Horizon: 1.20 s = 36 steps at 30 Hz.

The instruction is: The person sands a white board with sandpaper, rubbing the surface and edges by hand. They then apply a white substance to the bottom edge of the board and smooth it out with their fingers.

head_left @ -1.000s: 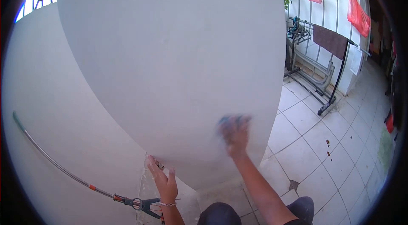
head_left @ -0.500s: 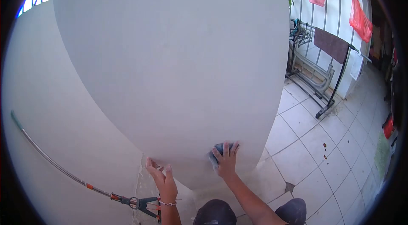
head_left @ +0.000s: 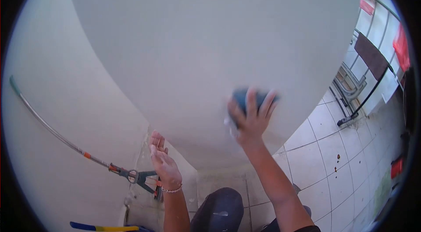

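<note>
My right hand (head_left: 252,120) presses a dark blue-green pad (head_left: 243,97) against a large smooth white panel (head_left: 210,48), fingers spread over the pad's back. Motion smears the hand and pad a little. Below and to the left, my left hand (head_left: 164,162) is raised near the panel's lower left edge, palm turned toward it and holding nothing. Its fingers are extended, and whitish dust shows on its skin. A greyish band runs along the lower part of the panel.
A squeeze mop (head_left: 83,155) leans on the left wall (head_left: 48,92). A blue and yellow handle (head_left: 105,228) lies at bottom left. My knee (head_left: 221,208) is below the panel. On the right, a rack with a brown cloth (head_left: 371,56) stands on the tiled floor (head_left: 307,157).
My right hand has slid the pad up and slightly right on the panel. My left hand has drawn off the panel's lower edge. The view has tilted down and turned left.
</note>
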{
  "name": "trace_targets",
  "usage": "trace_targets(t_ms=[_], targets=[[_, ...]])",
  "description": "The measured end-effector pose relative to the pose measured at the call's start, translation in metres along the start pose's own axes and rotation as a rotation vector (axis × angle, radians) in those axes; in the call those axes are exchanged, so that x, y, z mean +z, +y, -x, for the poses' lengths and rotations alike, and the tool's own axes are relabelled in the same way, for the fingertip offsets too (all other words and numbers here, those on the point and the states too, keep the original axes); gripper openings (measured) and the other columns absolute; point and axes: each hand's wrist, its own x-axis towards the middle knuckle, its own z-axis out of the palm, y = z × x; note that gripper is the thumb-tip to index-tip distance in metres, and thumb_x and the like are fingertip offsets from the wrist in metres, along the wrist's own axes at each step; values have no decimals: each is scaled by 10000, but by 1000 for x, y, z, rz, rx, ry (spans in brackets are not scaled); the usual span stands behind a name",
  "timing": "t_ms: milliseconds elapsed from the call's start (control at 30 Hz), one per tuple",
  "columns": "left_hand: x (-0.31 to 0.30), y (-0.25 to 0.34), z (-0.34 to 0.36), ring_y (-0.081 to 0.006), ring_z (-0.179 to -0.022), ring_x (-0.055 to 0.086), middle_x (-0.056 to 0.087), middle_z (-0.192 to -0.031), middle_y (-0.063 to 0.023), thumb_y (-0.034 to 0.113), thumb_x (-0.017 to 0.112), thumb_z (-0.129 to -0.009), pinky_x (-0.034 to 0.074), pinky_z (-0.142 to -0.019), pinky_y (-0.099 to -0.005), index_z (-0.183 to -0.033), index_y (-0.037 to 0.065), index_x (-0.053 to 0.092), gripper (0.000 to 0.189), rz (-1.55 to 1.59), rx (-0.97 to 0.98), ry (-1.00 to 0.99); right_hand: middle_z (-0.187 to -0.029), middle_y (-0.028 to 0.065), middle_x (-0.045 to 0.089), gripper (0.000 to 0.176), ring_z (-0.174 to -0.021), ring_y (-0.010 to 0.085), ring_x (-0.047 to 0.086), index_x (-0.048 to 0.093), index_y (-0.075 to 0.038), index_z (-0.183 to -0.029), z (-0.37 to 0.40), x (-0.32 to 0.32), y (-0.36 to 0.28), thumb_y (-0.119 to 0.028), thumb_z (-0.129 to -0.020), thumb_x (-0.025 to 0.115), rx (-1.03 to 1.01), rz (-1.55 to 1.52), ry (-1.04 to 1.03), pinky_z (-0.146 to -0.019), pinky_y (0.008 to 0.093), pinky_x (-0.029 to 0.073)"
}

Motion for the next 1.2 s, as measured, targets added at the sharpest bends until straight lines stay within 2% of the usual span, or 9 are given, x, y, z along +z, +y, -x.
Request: trace_targets(t_ms=[200, 333, 467, 533, 600, 767, 900, 1000, 1200], targets=[[-21, -33, 23, -185, -1220, 417, 479, -1292, -73, 314, 347, -957, 255, -1005, -379, -1296, 61, 439, 432, -221, 4, 76, -1467, -134, 339, 526, -1283, 425, 293, 480, -530, -1290, 216, 51, 12, -267, -838, 537, -296, 131, -281, -952, 582, 321], [-32, -45, 32, -199, -1102, 459, 495, -1176, -115, 176, 371, -959, 327, -969, -325, -1164, -9, 473, 295, -393, -5, 10, -1481, -129, 327, 468, -1292, 413, 288, 476, -532, -1292, 163, 42, -6, -339, -871, 538, -366, 206, -294, -929, 571, 336], [0, -10, 56, -234, -1033, 460, 483, -1143, -142, 216, 450, -936, 346, -967, -371, -1084, -1, 482, 264, -223, -53, -88, -1495, -59, 346, 465, -1377, 454, 197, 446, -488, -1347, 34, 17, -71, -456, -888, 513, -6, -16, -130, -1065, 548, 183], [21, 20, 57, -280, -1070, 454, 483, -1127, -164, 259, 506, -904, 340, -987, -425, -1111, -4, 484, 335, -376, 422, -84, -1502, 142, 295, 527, -1346, 592, 85, 495, -353, -1352, -22, 11, -89, -434, -842, 598, -86, 0, -30, -1077, 646, 11], [35, 40, 46, -346, -1142, 420, 473, -1169, -191, 303, 551, -873, 311, -1019, -475, -1161, -16, 481, 435, -456, 757, -81, -1494, 23, 341, 476, -1368, 490, 179, 468, -421, -1353, -31, 10, -100, -443, -881, 525, -26, 3, 8, -1108, 567, 60], [50, 3, 23, -475, -1374, 159, 224, -1466, -282, 381, 532, -863, 127, -1113, -544, -1391, -84, 292, 744, -823, 874, -373, -1535, 38, 240, 540, -1420, 367, 146, 319, -347, -1448, 57, 43, -90, -446, -931, 441, -480, 314, -180, -1132, 542, 37], [10, -188, 51, -533, -1373, 101, 196, -1499, -273, 327, 577, -834, 78, -1094, -677, -1332, -10, 438, 617, -1025, 849, -307, -1563, 62, 116, 628, -1439, 306, 83, 137, -295, -1502, 193, 70, -78, -474, -952, 383, -643, 464, -266, -1129, 559, 58], [-11, -166, 44, -563, -1347, 149, 218, -1456, -352, 439, 536, -858, 157, -1101, -603, -1389, -90, 318, 780, -1053, 557, -566, -1564, 52, 126, 632, -1441, 275, 97, 122, -289, -1506, 194, 83, -79, -503, -953, 339, -598, 558, -178, -1126, 562, 65], [46, -97, 15, -519, -1390, 14, 81, -1519, -295, 369, 550, -855, 54, -1110, -584, -1445, -64, 210, 807, -1069, 993, -162, -1547, 26, 171, 623, -1438, 237, 132, 171, -264, -1501, 163, 61, -77, -513, -948, 319, -444, 401, -460, -1129, 524, 80]])
